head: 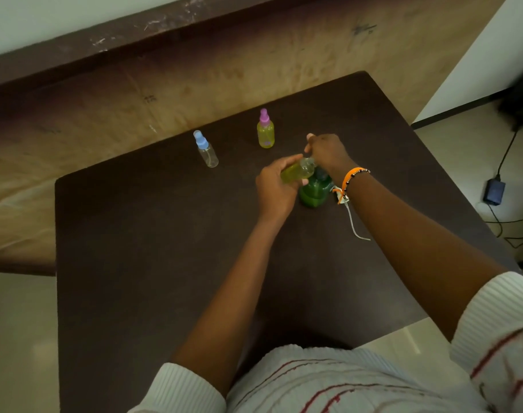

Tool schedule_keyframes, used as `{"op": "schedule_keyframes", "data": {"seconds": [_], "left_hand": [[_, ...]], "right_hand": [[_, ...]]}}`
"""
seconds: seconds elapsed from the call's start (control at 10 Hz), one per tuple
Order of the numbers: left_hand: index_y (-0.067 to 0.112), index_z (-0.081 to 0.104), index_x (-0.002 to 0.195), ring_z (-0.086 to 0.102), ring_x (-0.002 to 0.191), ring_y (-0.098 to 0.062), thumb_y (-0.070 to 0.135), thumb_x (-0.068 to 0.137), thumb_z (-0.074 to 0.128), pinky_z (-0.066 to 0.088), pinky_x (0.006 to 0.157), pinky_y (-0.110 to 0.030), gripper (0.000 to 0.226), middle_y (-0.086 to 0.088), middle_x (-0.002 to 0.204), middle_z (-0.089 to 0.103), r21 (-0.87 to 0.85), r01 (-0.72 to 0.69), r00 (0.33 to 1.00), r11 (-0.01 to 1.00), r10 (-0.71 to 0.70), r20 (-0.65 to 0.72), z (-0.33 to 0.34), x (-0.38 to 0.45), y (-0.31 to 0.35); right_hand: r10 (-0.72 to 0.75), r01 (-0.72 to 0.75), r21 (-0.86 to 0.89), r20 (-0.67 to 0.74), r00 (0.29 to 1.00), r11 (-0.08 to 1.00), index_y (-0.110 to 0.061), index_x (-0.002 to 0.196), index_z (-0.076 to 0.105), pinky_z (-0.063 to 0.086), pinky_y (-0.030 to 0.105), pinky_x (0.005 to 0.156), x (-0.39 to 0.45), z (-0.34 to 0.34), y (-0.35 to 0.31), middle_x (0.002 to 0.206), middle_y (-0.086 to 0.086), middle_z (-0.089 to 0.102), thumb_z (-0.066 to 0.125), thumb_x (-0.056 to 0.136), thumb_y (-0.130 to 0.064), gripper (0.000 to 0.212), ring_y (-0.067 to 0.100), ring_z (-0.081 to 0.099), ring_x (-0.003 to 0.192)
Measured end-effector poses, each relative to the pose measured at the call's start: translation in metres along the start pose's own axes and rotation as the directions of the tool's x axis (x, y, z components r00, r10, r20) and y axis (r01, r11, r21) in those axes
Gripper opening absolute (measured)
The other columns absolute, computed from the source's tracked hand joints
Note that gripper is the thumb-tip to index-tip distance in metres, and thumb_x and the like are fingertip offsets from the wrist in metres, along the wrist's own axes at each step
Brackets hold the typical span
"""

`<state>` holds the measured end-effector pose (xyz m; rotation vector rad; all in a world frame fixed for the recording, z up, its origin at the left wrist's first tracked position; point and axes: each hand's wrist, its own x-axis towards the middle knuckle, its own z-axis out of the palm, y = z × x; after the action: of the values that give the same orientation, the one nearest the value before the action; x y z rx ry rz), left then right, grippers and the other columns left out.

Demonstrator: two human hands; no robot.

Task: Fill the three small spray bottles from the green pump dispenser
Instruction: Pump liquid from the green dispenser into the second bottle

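My left hand (273,189) grips a small clear spray bottle (296,172) holding yellow-green liquid, tilted with its open neck toward the pump. Just behind it stands the green pump dispenser (313,190) on the dark table (164,248). My right hand (325,152) sits on top of the dispenser, fingers curled over its pump head, which is hidden. A pink-capped spray bottle (265,129) with yellow liquid stands upright farther back. A blue-capped spray bottle (206,149), clear and looking empty, stands to the left.
A white spray-cap tube (354,225) lies on the table under my right wrist. A black adapter (494,190) and cable lie on the floor to the right. A worn wooden ledge (135,84) runs behind the table.
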<state>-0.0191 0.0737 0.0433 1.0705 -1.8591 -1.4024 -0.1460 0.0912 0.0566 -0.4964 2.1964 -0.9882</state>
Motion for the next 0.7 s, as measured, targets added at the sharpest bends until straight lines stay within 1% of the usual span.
{"op": "schedule_keyframes", "data": {"seconds": [0.1,0.2,0.3,0.4,0.5,0.6,0.7], "left_hand": [[0.006,0.068,0.110,0.063,0.094,-0.011,-0.009,0.060,0.072,0.051,0.086,-0.024,0.051,-0.009,0.106,0.070,0.000,0.009,1.000,1.000,-0.009,0.001,0.0011,0.0015,-0.0006],[0.008,0.068,0.110,0.064,0.097,-0.013,-0.008,0.061,0.072,0.051,0.088,-0.026,0.051,-0.008,0.107,0.070,-0.005,0.032,0.999,0.999,-0.032,0.005,0.0019,0.0014,-0.0039],[0.009,0.068,0.110,0.064,0.098,-0.014,-0.007,0.061,0.072,0.051,0.089,-0.028,0.052,-0.007,0.107,0.070,-0.008,0.037,0.999,0.999,-0.037,0.016,0.0035,0.0022,-0.0053],[0.009,0.069,0.109,0.064,0.095,-0.012,-0.007,0.060,0.072,0.051,0.088,-0.029,0.052,-0.007,0.106,0.070,-0.026,0.021,1.000,0.999,-0.021,0.011,0.0017,0.0030,-0.0050],[0.010,0.069,0.109,0.064,0.097,-0.012,-0.006,0.060,0.072,0.051,0.089,-0.029,0.052,-0.007,0.107,0.070,-0.040,0.009,1.000,0.999,-0.009,0.000,0.0026,0.0029,-0.0047],[0.009,0.068,0.110,0.064,0.099,-0.013,-0.007,0.061,0.072,0.051,0.090,-0.027,0.052,-0.008,0.109,0.069,-0.034,0.013,1.000,0.999,-0.012,0.007,0.0034,0.0015,-0.0071],[0.007,0.068,0.111,0.063,0.100,-0.014,-0.008,0.062,0.072,0.050,0.089,-0.024,0.051,-0.009,0.110,0.069,-0.025,0.012,1.000,1.000,-0.012,0.010,0.0040,0.0012,-0.0063]], "right_hand": [[0.013,-0.013,0.002,0.005,1.000,1.000,-0.015,0.093,0.059,0.042,0.029,0.084,-0.0039,-0.0001,-0.0025,0.116,0.018,0.062,0.038,0.094,-0.018,0.022,0.025,0.055,0.096],[-0.002,0.001,-0.007,-0.074,0.997,1.000,-0.019,0.091,0.059,0.048,0.041,0.094,-0.0059,0.0008,0.0003,0.109,0.015,0.064,0.037,0.086,-0.015,0.022,0.034,0.059,0.107],[-0.005,0.004,-0.016,-0.066,0.998,1.000,-0.020,0.091,0.058,0.048,0.042,0.095,-0.0069,-0.0017,-0.0015,0.106,0.013,0.063,0.037,0.087,-0.012,0.022,0.032,0.059,0.108],[0.009,-0.009,-0.006,0.015,1.000,1.000,-0.014,0.100,0.062,0.044,0.028,0.082,-0.0065,-0.0032,-0.0044,0.122,0.019,0.060,0.037,0.093,-0.010,0.026,0.027,0.056,0.106],[0.040,-0.040,-0.006,0.043,0.998,0.999,-0.024,0.073,0.046,0.040,0.021,0.064,-0.0072,-0.0054,-0.0042,0.109,0.013,0.054,0.037,0.096,-0.009,0.030,0.016,0.046,0.094],[0.009,-0.009,0.019,-0.019,1.000,1.000,-0.026,0.067,0.044,0.040,0.025,0.078,0.0000,-0.0005,0.0011,0.100,0.006,0.052,0.038,0.092,-0.006,0.033,0.020,0.050,0.094],[0.006,-0.005,0.012,-0.054,0.999,1.000,-0.016,0.081,0.059,0.039,0.029,0.082,0.0019,0.0015,0.0035,0.099,0.010,0.058,0.039,0.088,-0.007,0.023,0.028,0.056,0.103]]}}
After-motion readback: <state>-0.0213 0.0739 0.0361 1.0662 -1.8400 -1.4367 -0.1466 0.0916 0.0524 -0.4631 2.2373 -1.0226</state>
